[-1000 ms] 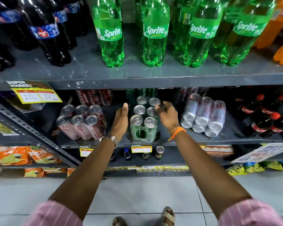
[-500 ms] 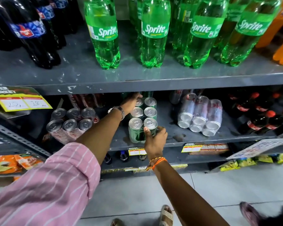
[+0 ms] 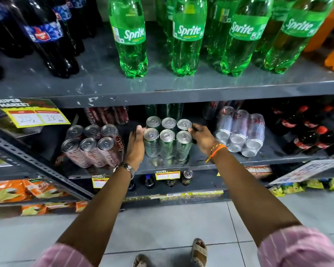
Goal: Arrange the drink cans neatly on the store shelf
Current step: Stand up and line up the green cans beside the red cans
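On the middle shelf, the six green cans stand between both hands: the left hand lies flat and unclenched against their left side, the right hand seemingly curled onto the right-hand cans.

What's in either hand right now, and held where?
Nothing lifted. The left hand lies flat against the left side of the green can block; the right hand touches its right rear can's top. No closed grip.
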A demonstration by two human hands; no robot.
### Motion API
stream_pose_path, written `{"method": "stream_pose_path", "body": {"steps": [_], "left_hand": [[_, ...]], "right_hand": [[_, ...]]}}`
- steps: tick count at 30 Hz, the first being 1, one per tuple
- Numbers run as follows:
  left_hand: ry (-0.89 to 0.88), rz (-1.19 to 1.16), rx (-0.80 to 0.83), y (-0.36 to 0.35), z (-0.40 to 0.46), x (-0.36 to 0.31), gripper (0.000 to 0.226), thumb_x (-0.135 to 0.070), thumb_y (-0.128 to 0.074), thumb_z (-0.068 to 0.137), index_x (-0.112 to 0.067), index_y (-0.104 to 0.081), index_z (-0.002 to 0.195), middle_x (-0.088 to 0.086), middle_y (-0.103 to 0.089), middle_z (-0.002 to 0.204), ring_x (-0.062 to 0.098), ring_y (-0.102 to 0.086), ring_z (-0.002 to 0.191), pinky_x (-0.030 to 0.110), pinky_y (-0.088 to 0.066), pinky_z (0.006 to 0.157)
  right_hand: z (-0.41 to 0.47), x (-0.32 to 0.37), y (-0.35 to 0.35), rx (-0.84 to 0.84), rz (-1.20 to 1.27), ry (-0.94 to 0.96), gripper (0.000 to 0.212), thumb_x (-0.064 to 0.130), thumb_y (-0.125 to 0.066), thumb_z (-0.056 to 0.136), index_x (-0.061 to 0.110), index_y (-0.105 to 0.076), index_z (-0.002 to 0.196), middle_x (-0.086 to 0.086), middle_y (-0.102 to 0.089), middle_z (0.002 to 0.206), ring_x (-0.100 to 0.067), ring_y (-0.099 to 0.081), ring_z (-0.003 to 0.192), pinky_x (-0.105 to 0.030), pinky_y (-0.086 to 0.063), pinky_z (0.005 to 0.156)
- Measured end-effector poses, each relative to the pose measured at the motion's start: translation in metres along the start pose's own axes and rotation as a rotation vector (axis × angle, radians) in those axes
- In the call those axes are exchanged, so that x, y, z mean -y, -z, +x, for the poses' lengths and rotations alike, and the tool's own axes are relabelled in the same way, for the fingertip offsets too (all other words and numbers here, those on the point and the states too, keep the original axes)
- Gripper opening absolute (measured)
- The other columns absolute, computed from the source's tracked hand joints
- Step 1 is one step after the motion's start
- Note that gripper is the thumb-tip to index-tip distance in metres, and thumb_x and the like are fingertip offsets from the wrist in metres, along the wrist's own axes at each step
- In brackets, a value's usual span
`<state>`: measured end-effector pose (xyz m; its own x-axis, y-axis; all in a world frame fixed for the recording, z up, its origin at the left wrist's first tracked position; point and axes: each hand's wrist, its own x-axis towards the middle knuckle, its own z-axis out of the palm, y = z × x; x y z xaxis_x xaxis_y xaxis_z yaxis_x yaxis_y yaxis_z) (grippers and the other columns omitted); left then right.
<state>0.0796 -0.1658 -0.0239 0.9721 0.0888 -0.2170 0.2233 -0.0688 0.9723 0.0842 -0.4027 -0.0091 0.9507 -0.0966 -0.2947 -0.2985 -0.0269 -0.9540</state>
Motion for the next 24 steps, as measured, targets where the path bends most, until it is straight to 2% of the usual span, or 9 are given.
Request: {"method": "stream_pose_path", "body": {"steps": [3, 8, 12, 14, 16, 18, 19, 21, 24], "left_hand": [[0.009, 0.022, 0.005, 0.003, -0.008, 0.004, 0.12, -0.103, -0.03, 0.053, -0.024, -0.056, 0.139, 0.006, -0.037, 0.162, 0.022, -0.03, 0.153, 0.051, -0.02, 0.126], [-0.029, 0.07, -0.041, 0.0, -0.022, 0.002, 0.127, -0.103, -0.031, 0.052, -0.018, -0.052, 0.144, 0.005, -0.035, 0.163, 0.021, -0.03, 0.153, 0.047, -0.024, 0.126], [-0.062, 0.125, 0.01, 0.005, -0.032, 0.005, 0.113, -0.098, -0.024, 0.064, -0.024, -0.048, 0.148, -0.005, -0.023, 0.167, 0.017, -0.023, 0.155, 0.047, -0.019, 0.127], [-0.051, 0.122, 0.007, 0.005, -0.034, 0.002, 0.104, -0.091, -0.025, 0.07, -0.026, -0.045, 0.149, -0.005, -0.02, 0.168, 0.018, -0.023, 0.155, 0.048, -0.019, 0.127], [-0.053, 0.112, -0.016, 0.004, -0.035, 0.0, 0.094, -0.085, -0.028, 0.074, -0.025, -0.053, 0.143, -0.001, -0.032, 0.163, 0.02, -0.031, 0.152, 0.046, -0.023, 0.125], [-0.137, 0.125, -0.114, 0.003, -0.041, -0.004, 0.069, -0.073, -0.035, 0.082, -0.026, -0.062, 0.125, 0.002, -0.054, 0.145, 0.023, -0.049, 0.138, 0.038, -0.035, 0.116], [-0.223, 0.155, -0.177, 0.001, -0.045, -0.008, 0.059, -0.064, -0.038, 0.087, -0.025, -0.064, 0.122, 0.003, -0.061, 0.136, 0.023, -0.055, 0.129, 0.036, -0.039, 0.11], [-0.394, 0.246, -0.248, -0.007, -0.053, -0.017, 0.043, -0.046, -0.041, 0.096, -0.02, -0.066, 0.12, 0.004, -0.066, 0.125, 0.026, -0.06, 0.12, 0.043, -0.045, 0.107], [-0.512, 0.294, -0.205, -0.039, -0.068, -0.034, 0.028, -0.033, -0.043, 0.097, -0.025, -0.066, 0.112, -0.003, -0.068, 0.112, 0.027, -0.063, 0.112, 0.053, -0.047, 0.103]], "right_hand": [[0.003, 0.008, 0.0, 0.024, -0.042, -0.02, 0.032, 0.004, -0.045, 0.102, 0.003, -0.058, 0.131, 0.007, -0.063, 0.088, -0.005, -0.057, 0.078, -0.02, -0.045, 0.066], [0.003, 0.016, -0.003, 0.048, 0.013, -0.067, 0.034, 0.003, -0.041, 0.104, 0.003, -0.055, 0.135, -0.005, -0.061, 0.103, -0.012, -0.055, 0.083, -0.026, -0.044, 0.073], [0.002, 0.022, -0.002, 0.103, -0.003, -0.117, 0.035, 0.005, -0.04, 0.105, -0.001, -0.052, 0.137, -0.007, -0.061, 0.103, -0.014, -0.054, 0.081, -0.03, -0.044, 0.072], [0.001, 0.022, 0.0, 0.089, -0.003, -0.109, 0.036, 0.005, -0.042, 0.104, -0.004, -0.051, 0.137, -0.01, -0.058, 0.111, -0.016, -0.056, 0.086, -0.033, -0.044, 0.077], [-0.002, 0.02, 0.003, 0.037, 0.002, -0.074, 0.04, 0.003, -0.045, 0.103, -0.007, -0.047, 0.141, -0.012, -0.058, 0.124, -0.02, -0.057, 0.107, -0.032, -0.041, 0.09], [-0.005, 0.017, 0.009, -0.066, 0.029, -0.061, 0.046, 0.004, -0.05, 0.101, -0.004, -0.042, 0.146, -0.014, -0.056, 0.139, -0.021, -0.054, 0.125, -0.029, -0.038, 0.094], [-0.006, 0.014, 0.015, -0.125, 0.059, -0.051, 0.047, 0.005, -0.052, 0.1, -0.003, -0.043, 0.146, -0.014, -0.057, 0.139, -0.021, -0.055, 0.124, -0.028, -0.041, 0.092], [-0.01, 0.013, 0.031, -0.216, 0.143, -0.001, 0.042, 0.003, -0.054, 0.099, -0.003, -0.049, 0.141, -0.013, -0.062, 0.119, -0.015, -0.058, 0.102, -0.025, -0.046, 0.083], [-0.019, 0.006, 0.067, -0.374, 0.175, 0.123, 0.031, -0.01, -0.051, 0.095, -0.012, -0.058, 0.125, -0.009, -0.062, 0.093, -0.01, -0.054, 0.078, -0.025, -0.048, 0.075]]}}
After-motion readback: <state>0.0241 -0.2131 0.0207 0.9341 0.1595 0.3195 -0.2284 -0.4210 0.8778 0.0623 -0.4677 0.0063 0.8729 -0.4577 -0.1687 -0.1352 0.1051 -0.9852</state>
